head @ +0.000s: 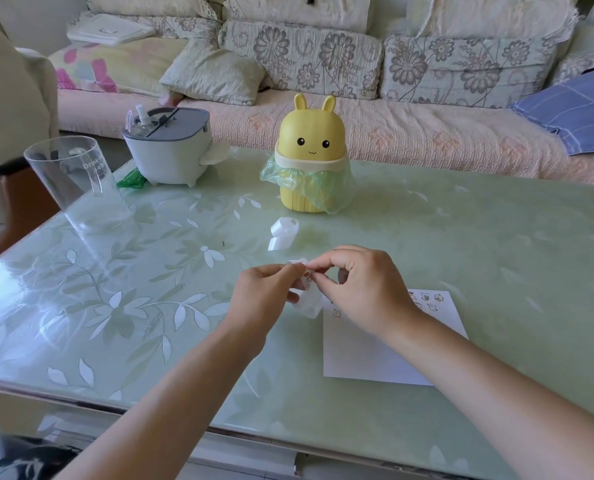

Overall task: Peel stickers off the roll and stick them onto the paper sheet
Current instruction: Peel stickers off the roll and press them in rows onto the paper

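Nearest, the paper sheet (368, 355) lies on the green table (150, 306), partly hidden by the right forearm, with small stuck stickers (430, 301) at its far edge. Just beyond, the left hand (264, 296) curls its fingers round the white sticker roll (310, 304), while the right hand (364, 289) pinches a sticker (307, 276) between thumb and forefinger. Farther off lie a curled white strip (283, 233), a yellow rabbit bin (311, 157), a clear cup (77, 185) and a grey-lidded box (171, 147).

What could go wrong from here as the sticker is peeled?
The small red-printed sticker, pinched by the right hand against the white backing strip in the left hand, could tear or fold.
The white paper sheet lies loose on the glossy green table; pressing may slide it.
Cartoon stickers already crowd its top, so overlap is possible.
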